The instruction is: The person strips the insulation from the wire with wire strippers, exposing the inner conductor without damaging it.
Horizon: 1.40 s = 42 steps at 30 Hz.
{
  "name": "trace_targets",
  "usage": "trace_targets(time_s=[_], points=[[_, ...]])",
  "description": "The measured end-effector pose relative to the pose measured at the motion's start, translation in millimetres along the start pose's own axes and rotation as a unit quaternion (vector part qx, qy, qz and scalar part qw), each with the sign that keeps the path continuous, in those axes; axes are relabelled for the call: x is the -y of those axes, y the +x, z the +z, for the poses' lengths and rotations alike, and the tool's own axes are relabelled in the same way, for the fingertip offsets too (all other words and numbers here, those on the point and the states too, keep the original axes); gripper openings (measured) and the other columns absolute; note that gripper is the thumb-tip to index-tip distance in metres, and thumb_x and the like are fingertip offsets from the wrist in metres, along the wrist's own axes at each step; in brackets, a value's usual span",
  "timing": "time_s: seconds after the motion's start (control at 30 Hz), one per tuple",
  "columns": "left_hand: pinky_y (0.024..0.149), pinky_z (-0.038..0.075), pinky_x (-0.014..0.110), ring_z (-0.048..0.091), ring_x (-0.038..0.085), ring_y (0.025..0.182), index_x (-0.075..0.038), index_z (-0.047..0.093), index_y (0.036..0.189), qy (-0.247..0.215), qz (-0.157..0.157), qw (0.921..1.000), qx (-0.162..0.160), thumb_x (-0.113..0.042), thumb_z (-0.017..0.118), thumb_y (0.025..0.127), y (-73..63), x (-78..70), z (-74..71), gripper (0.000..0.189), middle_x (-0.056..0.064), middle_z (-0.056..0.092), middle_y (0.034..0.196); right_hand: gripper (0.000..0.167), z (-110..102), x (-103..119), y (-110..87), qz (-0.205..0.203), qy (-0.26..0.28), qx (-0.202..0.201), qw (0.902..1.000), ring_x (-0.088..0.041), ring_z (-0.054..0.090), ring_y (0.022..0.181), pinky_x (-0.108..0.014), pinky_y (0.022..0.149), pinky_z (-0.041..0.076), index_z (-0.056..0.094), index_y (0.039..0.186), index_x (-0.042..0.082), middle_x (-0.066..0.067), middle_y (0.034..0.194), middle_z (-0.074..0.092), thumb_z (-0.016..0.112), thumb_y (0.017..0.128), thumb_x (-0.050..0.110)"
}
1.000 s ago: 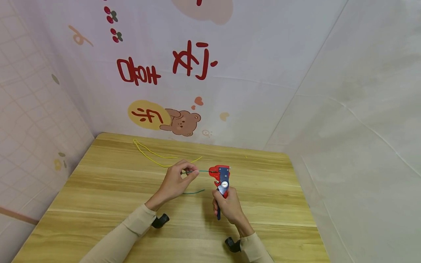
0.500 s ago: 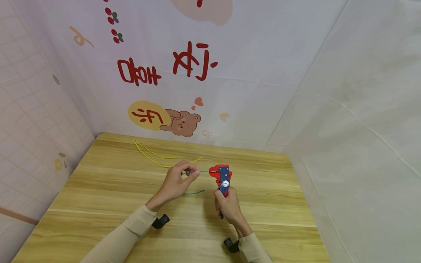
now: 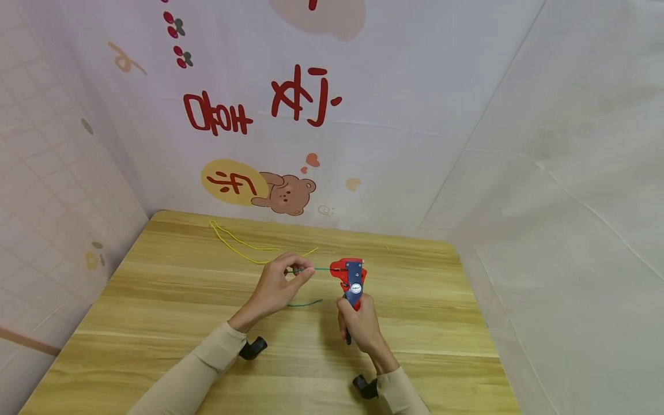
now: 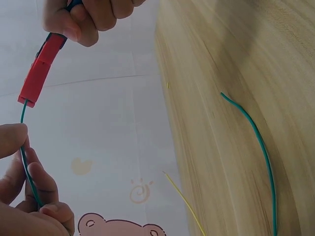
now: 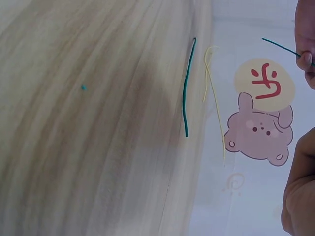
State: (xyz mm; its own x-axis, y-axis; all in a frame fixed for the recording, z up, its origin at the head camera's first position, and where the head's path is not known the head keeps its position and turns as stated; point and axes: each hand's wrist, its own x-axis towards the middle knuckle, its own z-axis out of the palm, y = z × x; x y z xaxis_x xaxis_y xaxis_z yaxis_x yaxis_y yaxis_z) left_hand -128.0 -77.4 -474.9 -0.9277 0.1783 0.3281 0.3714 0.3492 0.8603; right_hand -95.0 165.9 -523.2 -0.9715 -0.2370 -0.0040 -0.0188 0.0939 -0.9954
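My left hand (image 3: 272, 289) pinches a green wire (image 4: 23, 114) between thumb and fingers. The wire's tail runs back along the palm, and its other end enters the red jaws of a wire stripper (image 3: 354, 278). Around the stripper's dark blue handles my right hand (image 3: 361, 324) is curled, holding the tool upright above the table. In the left wrist view the red nose (image 4: 38, 76) of the stripper meets the wire end. How deep the wire sits inside is hidden. A second green wire (image 5: 185, 93) lies on the table below the left hand.
A looped yellow wire (image 3: 236, 249) lies near the back of the wooden table (image 3: 425, 323). A tiny yellow scrap (image 3: 388, 248) is at back right. The right wrist view shows a small green scrap (image 5: 83, 87). Printed cloth walls (image 3: 394, 144) surround the table.
My right hand has squeezed the stripper's handles closer together, and the red lever now shows at its right side. The tool has risen slightly. My left hand stays almost still.
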Motion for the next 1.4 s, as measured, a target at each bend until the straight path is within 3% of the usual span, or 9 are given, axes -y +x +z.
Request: trace_targets(time_s=[0.43,0.8,1.1,1.4], points=[[0.081,0.044,0.028,0.060,0.013,0.092,-0.011,0.081,0.106,-0.012,0.007,0.9999,-0.004,-0.016,0.079,0.108,0.2,0.9,0.5,0.006,0.001,0.072,0.097,0.039,-1.7,3.5,0.1,0.010,0.001,-0.004,0.9999,-0.011,0.053,0.036,-0.034,0.037,0.050,0.055,0.071,-0.001,0.001,0.048,0.054,0.056,0.109,0.004],[0.079,0.044,0.026,0.060,0.010,0.089,-0.011,0.081,0.105,-0.014,0.017,0.9997,-0.010,-0.016,0.079,0.107,-1.2,2.9,-0.1,0.006,0.001,0.072,0.096,0.039,-2.0,1.7,-0.2,0.015,-0.004,-0.007,0.9999,-0.010,0.053,0.037,-0.030,0.038,0.049,0.055,0.073,-0.012,0.001,0.049,0.053,0.057,0.109,0.005],[0.077,0.044,0.025,0.061,0.010,0.088,-0.009,0.082,0.106,-0.021,0.017,0.9996,-0.007,-0.014,0.080,0.107,-2.3,3.5,-0.3,0.005,0.002,0.073,0.096,0.039,-3.5,-0.1,-0.5,0.020,0.001,-0.004,0.9998,-0.010,0.054,0.037,-0.029,0.039,0.048,0.057,0.070,0.001,0.002,0.048,0.054,0.058,0.109,0.007],[0.078,0.046,0.026,0.061,0.010,0.090,-0.011,0.081,0.106,-0.014,0.011,0.9998,-0.002,-0.016,0.079,0.108,-1.9,5.3,-1.2,0.006,0.002,0.073,0.098,0.037,-6.2,-1.3,-1.1,0.026,0.014,0.001,0.9995,-0.012,0.056,0.038,-0.029,0.040,0.049,0.058,0.073,0.003,0.001,0.049,0.056,0.058,0.110,0.006]])
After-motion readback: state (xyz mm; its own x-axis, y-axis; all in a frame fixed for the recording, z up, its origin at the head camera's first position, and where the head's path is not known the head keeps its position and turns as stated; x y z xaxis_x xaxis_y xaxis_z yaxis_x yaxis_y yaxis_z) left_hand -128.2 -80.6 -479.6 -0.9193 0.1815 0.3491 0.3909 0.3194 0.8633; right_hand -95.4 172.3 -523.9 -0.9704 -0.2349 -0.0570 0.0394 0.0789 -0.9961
